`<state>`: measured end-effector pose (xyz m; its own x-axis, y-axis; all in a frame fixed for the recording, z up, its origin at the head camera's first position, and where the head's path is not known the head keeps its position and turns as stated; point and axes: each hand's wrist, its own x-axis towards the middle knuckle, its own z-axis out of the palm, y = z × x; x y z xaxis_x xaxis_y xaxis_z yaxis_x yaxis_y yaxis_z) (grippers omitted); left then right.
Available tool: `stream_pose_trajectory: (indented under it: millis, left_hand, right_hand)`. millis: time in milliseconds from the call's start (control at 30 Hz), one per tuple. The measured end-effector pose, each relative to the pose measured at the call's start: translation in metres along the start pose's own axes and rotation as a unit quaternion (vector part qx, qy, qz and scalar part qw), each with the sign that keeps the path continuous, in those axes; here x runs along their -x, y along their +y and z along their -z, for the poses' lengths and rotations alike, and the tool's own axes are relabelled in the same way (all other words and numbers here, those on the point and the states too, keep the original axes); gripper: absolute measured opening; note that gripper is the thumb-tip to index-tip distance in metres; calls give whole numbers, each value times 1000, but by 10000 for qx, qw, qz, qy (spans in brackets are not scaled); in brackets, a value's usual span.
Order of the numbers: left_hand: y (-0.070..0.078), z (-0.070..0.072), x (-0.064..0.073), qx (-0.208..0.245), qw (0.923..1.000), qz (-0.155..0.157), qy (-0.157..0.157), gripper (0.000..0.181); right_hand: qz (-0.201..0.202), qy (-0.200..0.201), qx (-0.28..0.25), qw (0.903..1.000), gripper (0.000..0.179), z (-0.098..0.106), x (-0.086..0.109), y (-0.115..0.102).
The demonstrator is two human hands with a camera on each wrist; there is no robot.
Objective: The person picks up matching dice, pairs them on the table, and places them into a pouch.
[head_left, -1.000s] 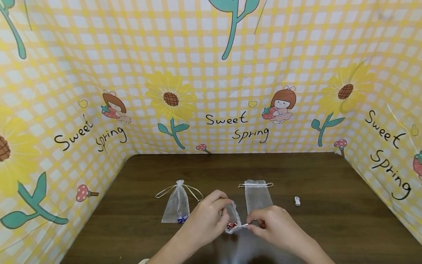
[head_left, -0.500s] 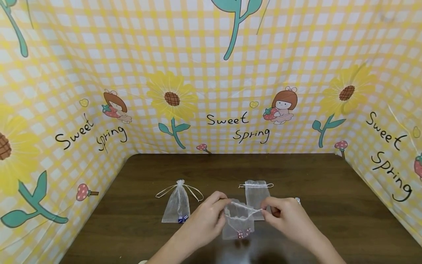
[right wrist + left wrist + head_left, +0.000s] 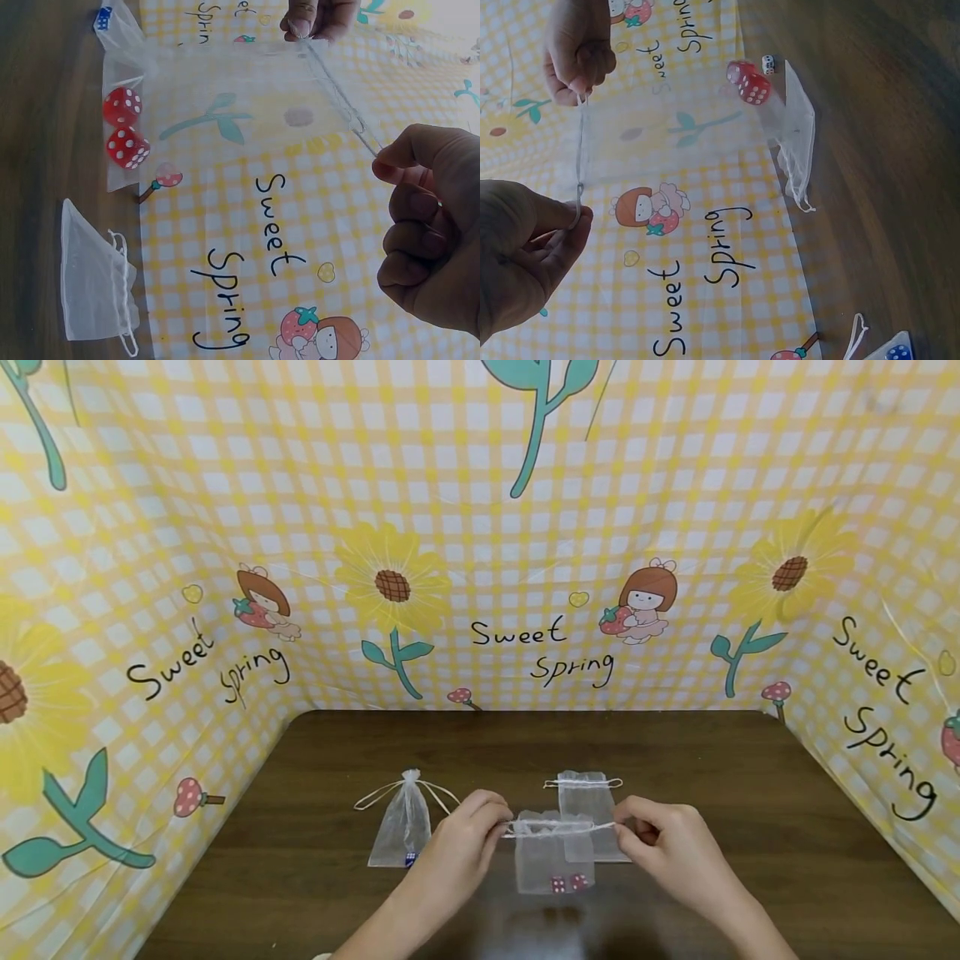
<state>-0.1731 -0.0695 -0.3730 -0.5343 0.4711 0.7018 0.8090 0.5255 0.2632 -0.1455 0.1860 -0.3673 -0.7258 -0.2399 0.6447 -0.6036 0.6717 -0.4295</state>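
Observation:
A sheer white drawstring bag (image 3: 536,860) hangs upright between my hands, its cord stretched sideways across the top. My left hand (image 3: 468,839) pinches the cord loop at one end. At the other end, the thumb and forefinger of my right hand (image 3: 675,839) pinch the opposite loop. Two red dice (image 3: 126,146) with white dots lie at the bottom of the bag, visible through the mesh. In the head view the bag overlaps a second, flat mesh bag (image 3: 581,789) behind it.
Left of my left hand, a gathered mesh bag (image 3: 403,827) holds blue dice (image 3: 410,859), partly hidden by that hand. White dice (image 3: 768,64) show on the table in the left wrist view. A yellow checked cloth (image 3: 517,552) rises behind the dark wooden table (image 3: 315,768).
My right hand has moved right and up, pulling the cord out. The bag's mouth has gone from round to flat and narrow, and the bag now hangs straight with its red dice low.

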Motion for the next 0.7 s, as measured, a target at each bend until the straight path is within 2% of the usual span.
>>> stream_pose_trajectory:
  millis: [333, 700]
  left_hand:
    - [-2, 3, 0, -136, 9997, 33, 182, 17]
    - [-4, 10, 0, 24, 9998, 172, 133, 18]
  right_hand:
    - [-94, 257, 85, 9996, 32, 5, 1, 4]
    - [-200, 282, 152, 9993, 33, 11, 4, 12]
